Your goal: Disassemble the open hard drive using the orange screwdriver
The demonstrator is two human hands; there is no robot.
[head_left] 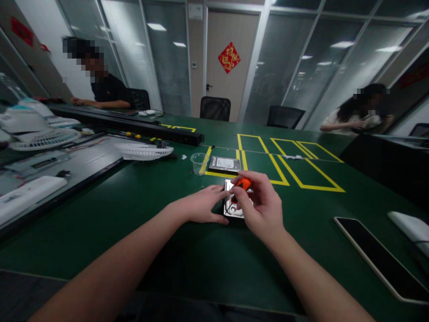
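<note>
A silver hard drive [233,209] lies on the green table in front of me. My left hand [204,203] rests against its left side, thumb and fingers spread apart along the edge. My right hand [259,201] is closed round the orange handle of a screwdriver [244,183], held over the drive; its tip is hard to make out. Just beyond, a second hard drive [224,164] with a white label lies beside a clear plastic cup [199,164]. My right hand covers part of the nearer drive.
Yellow tape rectangles [317,188] mark the green table [187,277]. White fan parts [144,151] and a long black bar [174,134] lie left. A phone [378,255] lies right. Two people sit across the table, left and right.
</note>
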